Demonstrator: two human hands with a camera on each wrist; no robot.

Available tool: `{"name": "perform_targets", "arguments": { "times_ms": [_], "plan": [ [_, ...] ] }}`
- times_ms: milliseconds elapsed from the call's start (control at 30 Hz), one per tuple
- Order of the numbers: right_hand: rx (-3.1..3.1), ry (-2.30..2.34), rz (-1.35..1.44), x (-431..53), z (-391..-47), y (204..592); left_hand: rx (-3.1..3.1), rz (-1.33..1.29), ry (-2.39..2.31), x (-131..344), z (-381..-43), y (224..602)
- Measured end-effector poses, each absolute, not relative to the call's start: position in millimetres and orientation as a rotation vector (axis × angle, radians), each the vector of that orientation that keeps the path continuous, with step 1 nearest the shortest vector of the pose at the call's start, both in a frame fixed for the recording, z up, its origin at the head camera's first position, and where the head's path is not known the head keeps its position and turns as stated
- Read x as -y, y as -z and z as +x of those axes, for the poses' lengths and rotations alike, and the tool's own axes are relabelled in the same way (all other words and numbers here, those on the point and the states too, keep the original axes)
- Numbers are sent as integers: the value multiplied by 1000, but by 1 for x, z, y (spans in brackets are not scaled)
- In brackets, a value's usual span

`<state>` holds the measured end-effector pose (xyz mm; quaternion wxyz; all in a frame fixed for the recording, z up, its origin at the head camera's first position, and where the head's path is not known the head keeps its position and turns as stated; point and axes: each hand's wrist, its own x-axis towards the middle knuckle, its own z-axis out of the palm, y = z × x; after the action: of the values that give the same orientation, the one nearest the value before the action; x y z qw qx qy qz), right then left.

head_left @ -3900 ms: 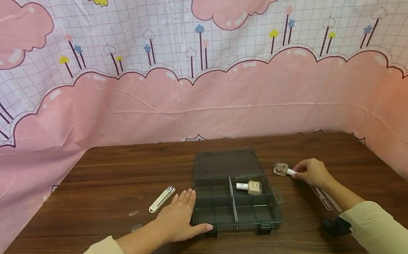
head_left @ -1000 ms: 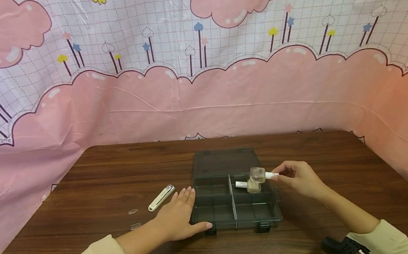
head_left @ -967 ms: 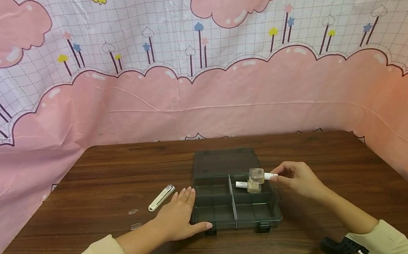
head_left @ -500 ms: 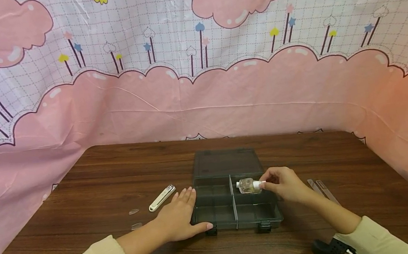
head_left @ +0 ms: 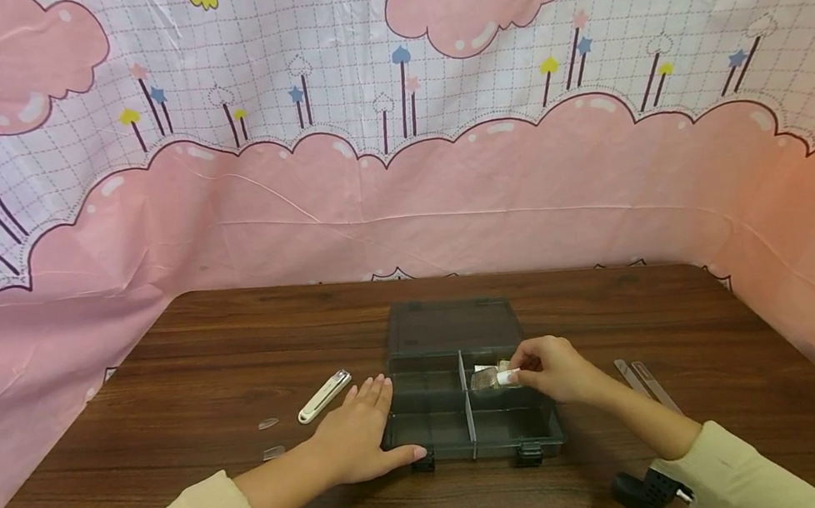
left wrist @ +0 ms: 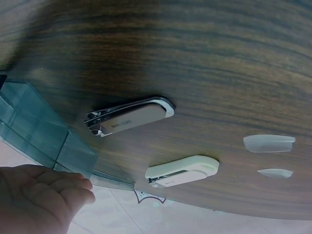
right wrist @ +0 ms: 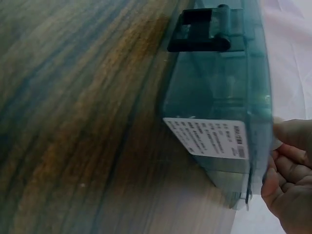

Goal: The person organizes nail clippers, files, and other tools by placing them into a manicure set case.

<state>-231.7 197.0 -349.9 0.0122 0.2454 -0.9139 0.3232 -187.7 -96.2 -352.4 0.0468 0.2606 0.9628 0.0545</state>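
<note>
My right hand point(head_left: 560, 371) pinches the white cap of a clear nail polish bottle point(head_left: 484, 378), low in the back right compartment of a smoky, divided plastic box point(head_left: 445, 454). Behind it a second nail polish bottle point(head_left: 504, 365) lies partly covered by my fingers and the first bottle. My left hand point(head_left: 356, 436) rests flat with extended fingers against the box's left side. In the right wrist view, the box wall point(right wrist: 209, 87) hides the bottle; curled fingers point(right wrist: 292, 170) show beyond it. The left wrist view has my left palm point(left wrist: 39, 197) beside the box.
Left of the box lie a cream nail clipper point(head_left: 323, 397) and two clear nail tips point(head_left: 268, 423). A dark-edged nail clipper point(left wrist: 131, 118) shows in the left wrist view. Two slim pale strips point(head_left: 655, 385) lie to the right. The box lid point(head_left: 453, 324) lies back, raised.
My right hand has lifted the clear nail polish bottle from the table on the right, carried it left over the box and lowered it into the back right compartment. My left hand has stayed put.
</note>
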Motion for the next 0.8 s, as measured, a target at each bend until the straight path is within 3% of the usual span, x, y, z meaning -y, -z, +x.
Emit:
{"name": "perform_targets", "arguments": {
  "times_ms": [800],
  "plan": [
    [3016, -888, 921, -199, -247, 340, -2925, 797, -170, 97, -188, 353]
  ]
}}
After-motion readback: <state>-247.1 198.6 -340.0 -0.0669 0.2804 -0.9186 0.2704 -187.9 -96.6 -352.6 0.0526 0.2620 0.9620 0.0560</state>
